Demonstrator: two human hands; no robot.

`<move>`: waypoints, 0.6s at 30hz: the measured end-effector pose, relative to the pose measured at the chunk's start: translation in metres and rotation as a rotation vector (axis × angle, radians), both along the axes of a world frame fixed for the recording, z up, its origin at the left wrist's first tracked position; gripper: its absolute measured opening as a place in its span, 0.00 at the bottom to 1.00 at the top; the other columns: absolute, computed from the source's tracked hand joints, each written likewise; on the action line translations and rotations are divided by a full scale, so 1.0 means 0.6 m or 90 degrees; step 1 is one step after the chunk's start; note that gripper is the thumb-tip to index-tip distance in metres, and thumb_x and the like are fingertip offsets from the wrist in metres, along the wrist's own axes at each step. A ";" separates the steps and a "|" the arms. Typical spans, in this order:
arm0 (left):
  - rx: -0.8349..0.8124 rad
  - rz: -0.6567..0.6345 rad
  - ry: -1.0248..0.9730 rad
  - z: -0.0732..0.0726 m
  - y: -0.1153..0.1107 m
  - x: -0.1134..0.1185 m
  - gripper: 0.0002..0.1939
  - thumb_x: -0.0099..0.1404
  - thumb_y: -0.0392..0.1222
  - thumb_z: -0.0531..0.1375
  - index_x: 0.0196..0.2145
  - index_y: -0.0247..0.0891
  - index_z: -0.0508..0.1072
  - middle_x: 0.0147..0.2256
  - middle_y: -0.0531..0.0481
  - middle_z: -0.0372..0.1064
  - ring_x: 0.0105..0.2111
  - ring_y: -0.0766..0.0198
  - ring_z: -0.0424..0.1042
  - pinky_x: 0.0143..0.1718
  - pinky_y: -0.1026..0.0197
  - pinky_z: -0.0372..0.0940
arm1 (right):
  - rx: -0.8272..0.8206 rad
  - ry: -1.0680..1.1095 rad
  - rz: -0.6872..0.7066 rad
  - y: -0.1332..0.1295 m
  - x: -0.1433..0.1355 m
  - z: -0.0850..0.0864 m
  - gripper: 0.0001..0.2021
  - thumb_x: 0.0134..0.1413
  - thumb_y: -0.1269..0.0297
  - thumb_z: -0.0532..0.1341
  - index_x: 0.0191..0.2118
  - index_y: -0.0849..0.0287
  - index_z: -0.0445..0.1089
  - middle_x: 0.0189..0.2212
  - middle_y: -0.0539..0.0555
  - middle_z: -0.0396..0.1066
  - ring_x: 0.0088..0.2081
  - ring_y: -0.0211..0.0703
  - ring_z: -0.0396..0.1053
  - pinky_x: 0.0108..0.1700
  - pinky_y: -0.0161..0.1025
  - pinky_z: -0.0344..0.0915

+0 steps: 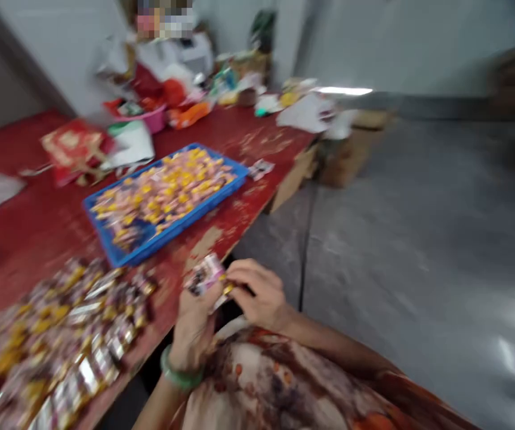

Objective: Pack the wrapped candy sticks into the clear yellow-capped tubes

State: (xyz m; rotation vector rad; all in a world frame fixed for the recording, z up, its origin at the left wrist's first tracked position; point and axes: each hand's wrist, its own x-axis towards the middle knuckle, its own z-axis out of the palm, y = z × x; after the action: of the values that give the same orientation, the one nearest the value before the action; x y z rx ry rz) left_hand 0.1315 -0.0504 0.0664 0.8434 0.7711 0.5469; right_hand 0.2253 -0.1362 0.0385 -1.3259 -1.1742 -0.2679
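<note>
My left hand (197, 319), with a green bangle (180, 373) at the wrist, is closed around a small printed wrapper (207, 273) in white, pink and dark colours. On its right side my right hand (257, 292) pinches a yellow-gold end of it between thumb and fingers. Blur hides whether the wrapper is one piece or several, and what is inside. Both hands are above my lap, beside the table edge. To their left lies a pile of wrapped candies (60, 334) with gold ends, some lined up in a row near the edge.
A blue tray (181, 222) full of small wrapped pieces stands on the red table (37, 239). Behind it are a red bag (76, 149), a pink basin (154, 119) and plastic bags. Cardboard boxes (347, 155) sit beyond the table's right edge, on the grey floor (418, 251).
</note>
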 end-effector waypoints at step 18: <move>-0.097 0.152 -0.076 -0.037 0.063 -0.008 0.14 0.49 0.36 0.72 0.35 0.34 0.78 0.33 0.50 0.77 0.32 0.66 0.73 0.39 0.63 0.68 | -0.044 -0.007 0.071 0.109 0.032 -0.048 0.15 0.49 0.80 0.62 0.41 0.55 0.73 0.35 0.53 0.74 0.33 0.40 0.74 0.33 0.38 0.73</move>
State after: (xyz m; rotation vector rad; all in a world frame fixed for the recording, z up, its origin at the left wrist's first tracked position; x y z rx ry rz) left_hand 0.1267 -0.0127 0.0439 0.5755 0.7987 0.7345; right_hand 0.2444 -0.0708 0.0100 -1.3150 -1.2708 -0.1558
